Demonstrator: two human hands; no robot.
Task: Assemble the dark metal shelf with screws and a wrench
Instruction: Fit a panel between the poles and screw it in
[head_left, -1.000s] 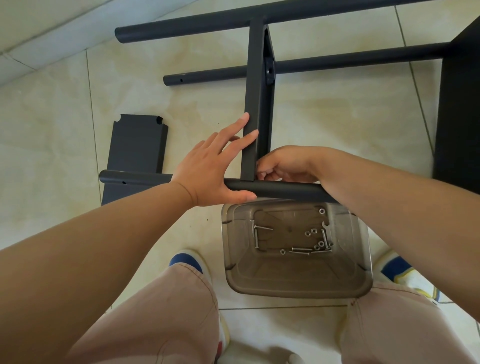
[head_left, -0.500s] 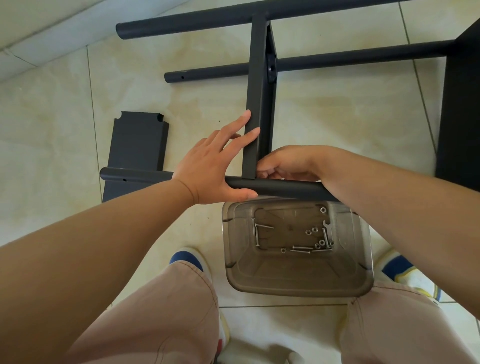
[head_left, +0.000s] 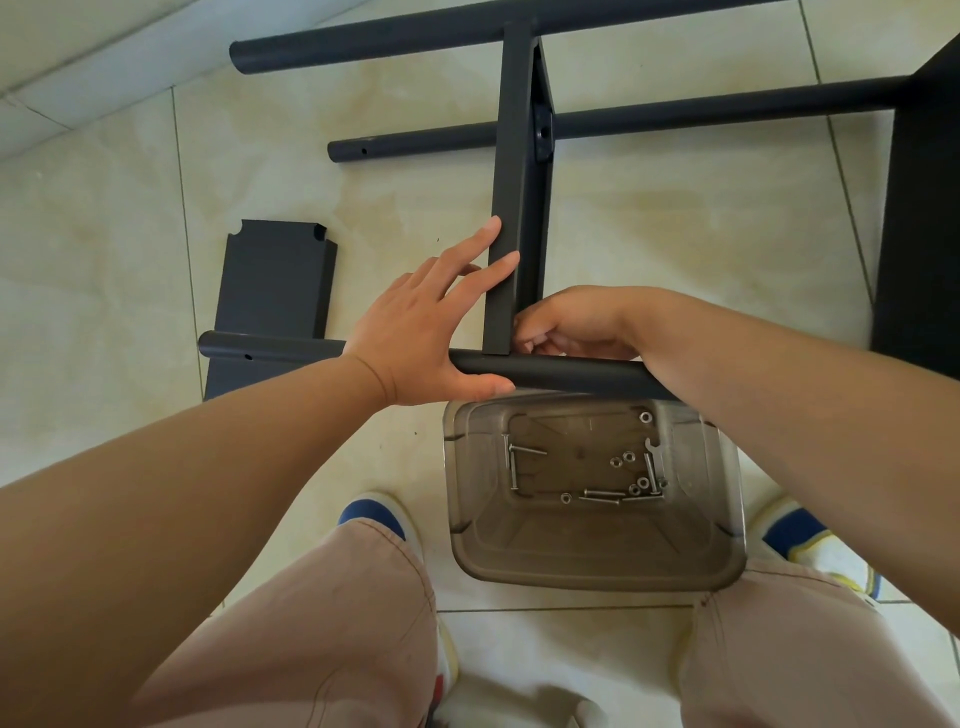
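A dark metal shelf panel (head_left: 511, 171) stands on edge between a far tube (head_left: 374, 41) and a near tube (head_left: 571, 371). My left hand (head_left: 421, 332) lies with straight fingers against the panel's left face, thumb under the near tube. My right hand (head_left: 566, 325) has curled fingers at the joint where panel meets near tube; what they pinch is hidden. A clear plastic bin (head_left: 597, 561) below holds several screws (head_left: 602, 496), nuts and a small wrench (head_left: 650, 457).
A second dark panel (head_left: 275, 291) lies flat on the tiled floor at left. Another tube (head_left: 675, 117) runs behind the upright panel, joined to a dark shelf part (head_left: 919, 208) at the right edge. My knees and shoes fill the bottom.
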